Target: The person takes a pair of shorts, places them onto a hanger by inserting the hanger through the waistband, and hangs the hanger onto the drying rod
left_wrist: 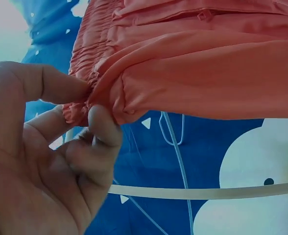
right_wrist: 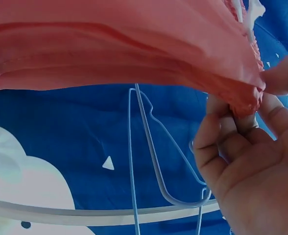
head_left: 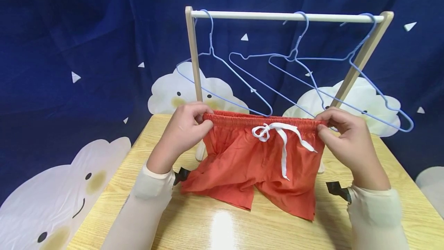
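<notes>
A pair of red shorts hangs upright by its waistband between both hands, its legs low over the wooden table. A white drawstring is tied in a bow at the front. My left hand pinches the left end of the elastic waistband between thumb and fingers. At the opposite end, my right hand pinches the band the same way. In the left wrist view the gathered elastic bunches at the fingertips. The right wrist view has the corner of the shorts between thumb and fingers.
Behind the shorts stands a small wooden rack with a pale rail. Three blue wire hangers hang from it: one at left, one in the middle, one at right. A dark blue cloud-print curtain lies behind the table.
</notes>
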The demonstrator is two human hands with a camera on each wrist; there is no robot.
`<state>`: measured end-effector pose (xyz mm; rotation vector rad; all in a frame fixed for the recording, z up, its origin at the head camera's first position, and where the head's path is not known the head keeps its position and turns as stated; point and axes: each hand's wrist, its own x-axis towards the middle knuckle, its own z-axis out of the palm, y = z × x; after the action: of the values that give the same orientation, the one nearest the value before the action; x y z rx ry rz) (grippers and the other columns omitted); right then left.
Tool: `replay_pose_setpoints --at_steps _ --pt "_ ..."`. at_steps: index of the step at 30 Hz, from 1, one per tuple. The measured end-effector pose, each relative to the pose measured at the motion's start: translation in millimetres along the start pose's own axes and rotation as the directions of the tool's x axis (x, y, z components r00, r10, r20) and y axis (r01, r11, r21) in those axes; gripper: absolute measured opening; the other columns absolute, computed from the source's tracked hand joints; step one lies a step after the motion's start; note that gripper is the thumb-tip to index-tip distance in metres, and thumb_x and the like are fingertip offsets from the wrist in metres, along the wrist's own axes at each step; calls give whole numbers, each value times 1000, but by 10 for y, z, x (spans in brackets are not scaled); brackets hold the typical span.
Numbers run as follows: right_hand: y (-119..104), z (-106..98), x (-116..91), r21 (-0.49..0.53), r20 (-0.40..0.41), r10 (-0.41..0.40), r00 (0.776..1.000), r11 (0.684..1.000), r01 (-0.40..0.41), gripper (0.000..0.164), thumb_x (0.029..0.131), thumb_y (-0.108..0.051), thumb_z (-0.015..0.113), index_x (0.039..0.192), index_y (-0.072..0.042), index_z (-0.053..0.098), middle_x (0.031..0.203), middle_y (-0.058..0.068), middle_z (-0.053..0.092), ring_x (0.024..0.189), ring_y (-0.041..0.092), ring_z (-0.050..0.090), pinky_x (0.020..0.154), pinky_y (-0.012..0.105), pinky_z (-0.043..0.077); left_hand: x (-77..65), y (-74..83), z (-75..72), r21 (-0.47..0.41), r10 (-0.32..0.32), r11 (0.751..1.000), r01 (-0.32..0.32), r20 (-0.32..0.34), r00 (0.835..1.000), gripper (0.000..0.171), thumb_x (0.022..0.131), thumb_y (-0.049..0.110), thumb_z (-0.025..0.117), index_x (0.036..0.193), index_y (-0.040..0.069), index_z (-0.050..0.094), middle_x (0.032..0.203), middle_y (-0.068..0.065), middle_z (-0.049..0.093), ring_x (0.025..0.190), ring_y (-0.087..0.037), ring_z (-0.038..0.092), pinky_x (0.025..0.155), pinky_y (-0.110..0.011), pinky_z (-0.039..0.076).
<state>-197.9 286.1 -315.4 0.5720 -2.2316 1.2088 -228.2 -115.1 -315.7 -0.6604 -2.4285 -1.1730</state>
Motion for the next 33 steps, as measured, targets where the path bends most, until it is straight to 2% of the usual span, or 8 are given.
replay_pose_setpoints --at_steps 7,11,15,19,24,26,30,33 --pt "-5 -68 -19 -78 146 -62 987 994 74 31 90 15 62 94 -13 74 92 -2 69 88 11 63 92 11 50 -21 56 24 4 88 996 -88 -20 996 16 86 7 60 81 17 72 77 3 56 69 -17 52 59 -34 45" --pt "9 -90 -29 -123 238 -77 968 986 108 37 88 15 64 93 -20 75 90 -6 69 85 10 64 87 13 49 -20 60 58 -22 110 994 -111 -28 994 19 92 9 62 77 18 69 76 3 55 68 -17 51 59 -33 44" --pt "15 -82 -29 -171 331 -81 940 975 144 39 86 12 67 94 -25 76 90 -10 71 85 8 65 85 14 51 -11 70 101 -53 103 993 -105 -45 994 37 104 18 65 67 19 61 76 2 55 67 -18 49 60 -33 41" --pt "5 -44 -19 -205 437 -61 897 965 166 39 86 9 68 95 -28 76 92 -16 71 88 5 67 84 18 55 -21 93 130 -61 92 994 -95 -46 995 35 103 16 66 68 18 65 81 2 61 70 -18 52 62 -33 42" --pt "-5 49 -22 -229 577 25 816 964 133 33 91 4 73 95 -28 76 91 -20 70 90 3 67 84 31 60 -43 127 162 -76 63 995 -62 4 998 19 98 12 65 84 15 78 89 2 66 76 -19 57 66 -34 49" --pt "8 99 -26 -234 635 66 770 966 110 29 93 2 75 95 -27 77 91 -19 71 89 3 65 82 32 59 -47 139 176 -77 53 996 -50 31 998 17 97 11 65 87 13 78 91 2 66 78 -19 57 67 -34 50" --pt "43 205 -29 -233 738 146 658 971 46 27 93 0 76 94 -27 80 91 -16 72 84 4 64 78 30 57 -53 162 207 -70 49 997 -45 62 997 15 95 9 64 88 13 78 93 2 65 80 -19 58 68 -34 51" --pt "66 264 -33 -227 783 177 597 974 10 24 92 -1 76 93 -25 80 90 -14 74 85 5 66 78 29 57 -56 173 231 -68 66 996 -61 77 995 16 93 8 63 88 13 77 93 2 64 81 -17 58 68 -33 51"
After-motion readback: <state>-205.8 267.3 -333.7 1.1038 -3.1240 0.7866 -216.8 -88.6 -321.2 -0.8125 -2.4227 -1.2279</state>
